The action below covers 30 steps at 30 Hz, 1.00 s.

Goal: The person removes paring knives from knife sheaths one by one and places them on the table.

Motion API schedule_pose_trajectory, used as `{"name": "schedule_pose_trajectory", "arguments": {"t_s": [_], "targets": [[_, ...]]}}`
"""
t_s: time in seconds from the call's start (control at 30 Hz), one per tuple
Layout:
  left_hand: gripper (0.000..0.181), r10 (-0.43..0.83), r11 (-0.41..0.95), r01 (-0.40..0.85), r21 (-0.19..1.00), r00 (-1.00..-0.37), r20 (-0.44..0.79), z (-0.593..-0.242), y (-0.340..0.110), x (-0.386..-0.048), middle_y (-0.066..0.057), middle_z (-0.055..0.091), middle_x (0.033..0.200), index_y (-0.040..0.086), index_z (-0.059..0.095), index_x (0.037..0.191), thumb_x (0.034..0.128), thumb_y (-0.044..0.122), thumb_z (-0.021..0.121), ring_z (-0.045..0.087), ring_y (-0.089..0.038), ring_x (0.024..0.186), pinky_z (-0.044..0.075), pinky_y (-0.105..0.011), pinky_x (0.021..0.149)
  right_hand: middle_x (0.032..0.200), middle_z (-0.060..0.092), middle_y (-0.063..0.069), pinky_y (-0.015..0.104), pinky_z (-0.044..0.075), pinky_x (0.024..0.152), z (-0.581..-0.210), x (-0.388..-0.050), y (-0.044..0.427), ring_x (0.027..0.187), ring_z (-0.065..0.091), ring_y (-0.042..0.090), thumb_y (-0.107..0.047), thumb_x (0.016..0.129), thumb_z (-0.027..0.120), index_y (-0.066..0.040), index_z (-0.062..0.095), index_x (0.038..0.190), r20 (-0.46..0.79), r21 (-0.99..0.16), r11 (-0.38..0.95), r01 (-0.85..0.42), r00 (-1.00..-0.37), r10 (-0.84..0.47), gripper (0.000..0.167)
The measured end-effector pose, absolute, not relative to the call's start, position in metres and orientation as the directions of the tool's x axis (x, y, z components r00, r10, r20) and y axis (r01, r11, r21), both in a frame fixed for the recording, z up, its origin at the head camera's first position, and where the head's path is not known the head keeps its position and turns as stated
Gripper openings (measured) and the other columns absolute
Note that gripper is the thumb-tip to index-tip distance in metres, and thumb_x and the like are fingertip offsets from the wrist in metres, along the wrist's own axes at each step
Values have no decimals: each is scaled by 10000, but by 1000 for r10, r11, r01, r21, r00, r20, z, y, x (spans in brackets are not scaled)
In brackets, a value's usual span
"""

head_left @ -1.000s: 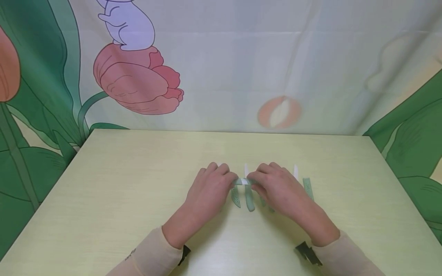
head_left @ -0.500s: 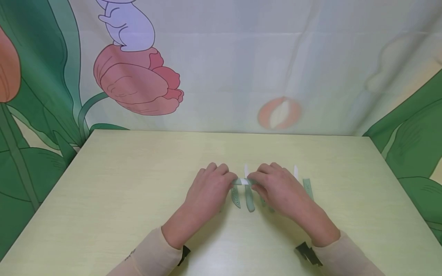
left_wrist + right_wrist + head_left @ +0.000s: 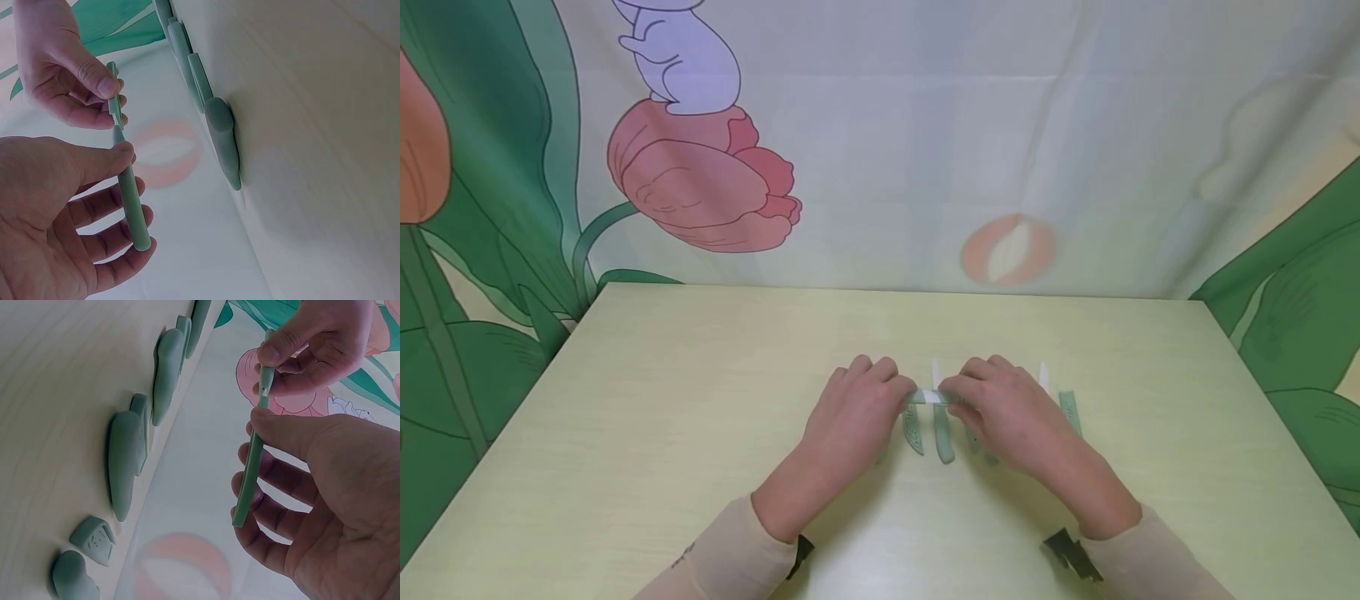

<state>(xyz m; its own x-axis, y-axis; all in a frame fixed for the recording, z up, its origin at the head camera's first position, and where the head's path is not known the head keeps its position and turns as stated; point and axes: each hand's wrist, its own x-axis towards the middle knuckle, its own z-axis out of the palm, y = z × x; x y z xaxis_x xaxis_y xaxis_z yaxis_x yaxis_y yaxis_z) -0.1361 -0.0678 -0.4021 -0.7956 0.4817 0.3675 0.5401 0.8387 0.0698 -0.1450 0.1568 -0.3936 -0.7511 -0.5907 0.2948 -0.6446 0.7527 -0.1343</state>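
Observation:
Held level above the table, a small knife with a green handle (image 3: pixel 132 206) spans both hands, its white blade (image 3: pixel 932 397) showing in the gap. My left hand (image 3: pixel 857 408) holds the handle between thumb and fingers. My right hand (image 3: pixel 1011 408) pinches a slim green sheath (image 3: pixel 250 475) at the blade end. In the wrist views the handle and sheath lie in one line, nearly end to end. Below the hands lie another green-handled knife (image 3: pixel 943 433) and a patterned green sheath (image 3: pixel 913 429). The fingers hide part of the held pieces.
Near the right hand, a white blade tip (image 3: pixel 1043 375) and a green sheath (image 3: pixel 1070 412) show on the pale table (image 3: pixel 700 417). More green pieces (image 3: pixel 122 462) lie in a row, partly hidden by the right hand in the head view. A printed curtain (image 3: pixel 865 150) hangs behind.

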Motion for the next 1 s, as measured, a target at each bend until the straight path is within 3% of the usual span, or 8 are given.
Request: {"name": "schedule_pose_trajectory", "arguments": {"t_s": [1.0], "targets": [[143,483,842,537,53,-794,368,-402,-68,-136,26,586,846,184,809,1045,911,166,856,439,-185,718,405,-285,623,1033,720,6,316,508,729,-394,-146,158,849,595,205,-133,896,874,-131,800,1166,278,-156,766,-624,-772,-572,280]]}}
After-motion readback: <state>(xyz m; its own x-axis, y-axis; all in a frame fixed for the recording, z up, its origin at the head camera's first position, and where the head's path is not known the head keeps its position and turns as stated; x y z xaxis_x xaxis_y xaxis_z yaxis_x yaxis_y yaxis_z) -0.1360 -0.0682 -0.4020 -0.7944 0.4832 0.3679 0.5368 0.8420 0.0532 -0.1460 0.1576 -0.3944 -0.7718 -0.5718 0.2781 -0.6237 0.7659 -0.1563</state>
